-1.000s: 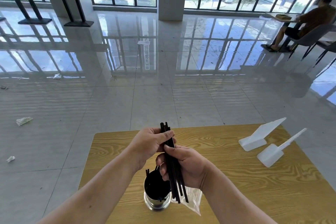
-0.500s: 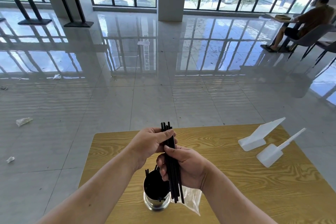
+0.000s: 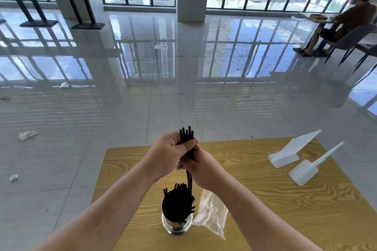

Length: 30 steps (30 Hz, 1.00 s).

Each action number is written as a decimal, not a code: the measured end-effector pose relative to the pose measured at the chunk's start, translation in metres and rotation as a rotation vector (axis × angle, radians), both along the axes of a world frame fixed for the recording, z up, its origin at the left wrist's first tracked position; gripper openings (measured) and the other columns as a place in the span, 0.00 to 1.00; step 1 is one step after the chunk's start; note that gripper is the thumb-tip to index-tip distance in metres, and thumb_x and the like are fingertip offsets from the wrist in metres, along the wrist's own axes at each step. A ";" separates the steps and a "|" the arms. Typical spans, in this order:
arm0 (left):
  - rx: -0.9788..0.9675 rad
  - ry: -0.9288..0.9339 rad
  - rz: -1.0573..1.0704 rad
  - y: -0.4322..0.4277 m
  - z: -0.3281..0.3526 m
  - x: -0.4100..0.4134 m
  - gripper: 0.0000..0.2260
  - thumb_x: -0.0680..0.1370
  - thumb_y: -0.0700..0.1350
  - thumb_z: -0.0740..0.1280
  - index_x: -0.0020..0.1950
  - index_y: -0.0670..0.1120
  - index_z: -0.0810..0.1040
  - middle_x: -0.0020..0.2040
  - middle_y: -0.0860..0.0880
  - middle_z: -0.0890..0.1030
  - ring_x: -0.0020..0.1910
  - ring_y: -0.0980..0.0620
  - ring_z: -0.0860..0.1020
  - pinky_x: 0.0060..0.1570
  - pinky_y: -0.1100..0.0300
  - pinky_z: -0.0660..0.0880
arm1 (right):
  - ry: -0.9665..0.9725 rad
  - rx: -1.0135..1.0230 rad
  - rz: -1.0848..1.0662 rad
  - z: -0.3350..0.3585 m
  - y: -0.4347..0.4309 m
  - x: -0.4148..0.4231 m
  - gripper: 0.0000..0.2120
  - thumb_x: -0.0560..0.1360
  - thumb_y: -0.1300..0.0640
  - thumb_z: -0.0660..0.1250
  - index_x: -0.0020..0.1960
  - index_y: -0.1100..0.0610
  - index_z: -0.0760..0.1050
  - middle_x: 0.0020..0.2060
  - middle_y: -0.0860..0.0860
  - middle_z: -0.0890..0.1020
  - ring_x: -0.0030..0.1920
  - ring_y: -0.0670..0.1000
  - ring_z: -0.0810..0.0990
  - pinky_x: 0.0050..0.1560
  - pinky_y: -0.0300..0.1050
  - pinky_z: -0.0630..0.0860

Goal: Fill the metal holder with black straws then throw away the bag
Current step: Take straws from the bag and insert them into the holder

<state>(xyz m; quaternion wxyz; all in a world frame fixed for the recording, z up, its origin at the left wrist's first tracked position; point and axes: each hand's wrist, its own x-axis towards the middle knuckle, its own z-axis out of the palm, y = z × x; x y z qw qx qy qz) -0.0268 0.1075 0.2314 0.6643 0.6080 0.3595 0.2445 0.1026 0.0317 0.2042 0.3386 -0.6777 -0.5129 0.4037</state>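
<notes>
On the wooden table, my left hand and right hand both grip a straw bundle above the crowded holder, with the bag just beside it. Next I'd lower the bundle straight in.

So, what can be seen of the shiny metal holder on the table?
The shiny round metal holder stands upright on the yellow wooden table. It looks like polished steel and is packed with thin black straws, whose ends stick out above its rim. A crumpled clear plastic bag lies just right of it.
</notes>
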 end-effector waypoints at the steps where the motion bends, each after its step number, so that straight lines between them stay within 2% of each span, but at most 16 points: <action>1: 0.047 0.036 0.007 -0.001 -0.004 -0.001 0.11 0.84 0.39 0.69 0.45 0.47 0.87 0.45 0.39 0.87 0.39 0.43 0.81 0.39 0.53 0.77 | -0.118 0.009 0.040 -0.003 -0.001 0.000 0.10 0.85 0.52 0.62 0.47 0.52 0.77 0.39 0.52 0.84 0.39 0.51 0.82 0.43 0.53 0.78; 3: 0.127 0.111 0.006 -0.004 -0.014 -0.005 0.10 0.84 0.40 0.70 0.46 0.50 0.88 0.47 0.43 0.89 0.47 0.45 0.85 0.54 0.50 0.80 | -0.319 0.018 0.120 -0.012 -0.004 -0.002 0.10 0.85 0.51 0.61 0.48 0.56 0.72 0.34 0.55 0.78 0.34 0.57 0.75 0.33 0.53 0.70; 5: 0.173 0.185 0.004 -0.006 -0.023 -0.012 0.09 0.84 0.43 0.71 0.47 0.54 0.87 0.46 0.48 0.90 0.51 0.47 0.87 0.60 0.47 0.81 | -0.362 0.001 0.126 -0.021 -0.008 -0.004 0.11 0.85 0.49 0.60 0.49 0.55 0.71 0.32 0.54 0.75 0.31 0.56 0.72 0.31 0.51 0.66; 8: 0.250 0.262 -0.002 -0.013 -0.035 -0.023 0.04 0.80 0.52 0.72 0.48 0.60 0.86 0.45 0.55 0.89 0.48 0.55 0.86 0.57 0.51 0.82 | -0.274 -0.062 0.102 -0.032 -0.012 -0.010 0.13 0.84 0.48 0.62 0.51 0.57 0.77 0.35 0.55 0.80 0.33 0.53 0.75 0.34 0.50 0.70; 11: 0.335 0.331 -0.017 -0.023 -0.044 -0.032 0.09 0.74 0.62 0.70 0.49 0.63 0.86 0.44 0.60 0.88 0.45 0.60 0.85 0.51 0.56 0.83 | -0.301 -0.094 0.166 -0.041 -0.018 -0.019 0.12 0.85 0.49 0.63 0.56 0.56 0.80 0.42 0.55 0.84 0.38 0.49 0.77 0.35 0.42 0.71; 13: 0.371 0.353 -0.024 -0.026 -0.050 -0.037 0.09 0.74 0.62 0.69 0.49 0.62 0.85 0.44 0.61 0.88 0.45 0.60 0.85 0.50 0.56 0.83 | -0.305 -0.099 0.189 -0.048 -0.019 -0.023 0.09 0.85 0.51 0.62 0.51 0.53 0.78 0.37 0.50 0.81 0.35 0.45 0.76 0.30 0.36 0.68; 15: 0.379 0.377 -0.029 -0.029 -0.056 -0.040 0.09 0.74 0.61 0.70 0.49 0.60 0.85 0.43 0.59 0.87 0.44 0.59 0.85 0.49 0.54 0.84 | -0.278 -0.121 0.183 -0.052 -0.018 -0.028 0.08 0.84 0.52 0.63 0.46 0.49 0.73 0.34 0.44 0.77 0.33 0.42 0.76 0.28 0.34 0.68; 16: 0.381 0.387 -0.032 -0.029 -0.058 -0.042 0.09 0.74 0.61 0.70 0.49 0.59 0.85 0.43 0.59 0.87 0.45 0.59 0.85 0.50 0.54 0.84 | -0.280 -0.142 0.199 -0.055 -0.017 -0.029 0.07 0.84 0.53 0.63 0.47 0.50 0.72 0.34 0.45 0.78 0.36 0.44 0.78 0.30 0.35 0.70; 18: 0.390 0.410 -0.038 -0.029 -0.064 -0.044 0.09 0.73 0.62 0.71 0.49 0.61 0.84 0.45 0.61 0.87 0.47 0.60 0.84 0.50 0.57 0.83 | -0.292 -0.173 0.230 -0.058 -0.018 -0.033 0.07 0.82 0.52 0.64 0.51 0.56 0.76 0.40 0.52 0.84 0.42 0.54 0.83 0.39 0.49 0.81; 19: 0.392 0.416 -0.037 -0.029 -0.066 -0.044 0.10 0.72 0.63 0.72 0.49 0.62 0.83 0.46 0.63 0.87 0.48 0.62 0.84 0.50 0.60 0.81 | -0.282 -0.183 0.220 -0.059 -0.019 -0.034 0.08 0.81 0.52 0.65 0.52 0.57 0.78 0.43 0.55 0.86 0.44 0.56 0.84 0.44 0.56 0.83; 20: 0.391 0.419 -0.031 -0.029 -0.069 -0.045 0.10 0.71 0.63 0.72 0.49 0.63 0.83 0.47 0.64 0.86 0.49 0.63 0.84 0.50 0.63 0.79 | -0.259 -0.185 0.201 -0.061 -0.020 -0.033 0.07 0.79 0.51 0.66 0.51 0.55 0.79 0.44 0.55 0.87 0.43 0.55 0.84 0.46 0.58 0.83; 22: 0.390 0.427 -0.011 -0.027 -0.072 -0.046 0.11 0.70 0.64 0.73 0.50 0.65 0.82 0.50 0.68 0.85 0.53 0.67 0.83 0.52 0.68 0.74 | -0.220 -0.168 0.162 -0.062 -0.021 -0.028 0.01 0.76 0.50 0.69 0.46 0.46 0.78 0.42 0.51 0.87 0.40 0.49 0.83 0.44 0.54 0.83; 24: 0.399 0.446 -0.001 -0.025 -0.073 -0.047 0.11 0.70 0.64 0.73 0.51 0.66 0.82 0.51 0.69 0.85 0.54 0.68 0.82 0.53 0.68 0.73 | -0.209 -0.131 0.128 -0.062 -0.020 -0.022 0.05 0.74 0.49 0.70 0.44 0.39 0.76 0.40 0.46 0.85 0.40 0.45 0.83 0.43 0.47 0.83; 26: 0.398 0.469 0.008 -0.022 -0.074 -0.048 0.10 0.72 0.64 0.72 0.51 0.65 0.82 0.50 0.68 0.85 0.53 0.68 0.82 0.53 0.66 0.75 | -0.206 -0.089 0.068 -0.061 -0.020 -0.014 0.03 0.75 0.45 0.71 0.48 0.39 0.78 0.41 0.42 0.83 0.41 0.42 0.81 0.42 0.43 0.81; 28: 0.409 0.519 0.025 -0.019 -0.077 -0.050 0.09 0.75 0.63 0.69 0.50 0.63 0.82 0.49 0.66 0.86 0.51 0.66 0.83 0.52 0.63 0.79 | -0.234 -0.049 -0.036 -0.060 -0.019 -0.005 0.10 0.77 0.40 0.69 0.56 0.42 0.80 0.46 0.41 0.82 0.44 0.41 0.81 0.43 0.38 0.76; 30: 0.446 0.627 0.016 -0.015 -0.082 -0.051 0.07 0.79 0.60 0.68 0.52 0.61 0.82 0.49 0.65 0.85 0.51 0.64 0.82 0.53 0.60 0.80 | -0.272 -0.048 -0.124 -0.061 -0.021 0.004 0.11 0.78 0.42 0.67 0.58 0.43 0.80 0.47 0.41 0.81 0.45 0.41 0.80 0.43 0.36 0.75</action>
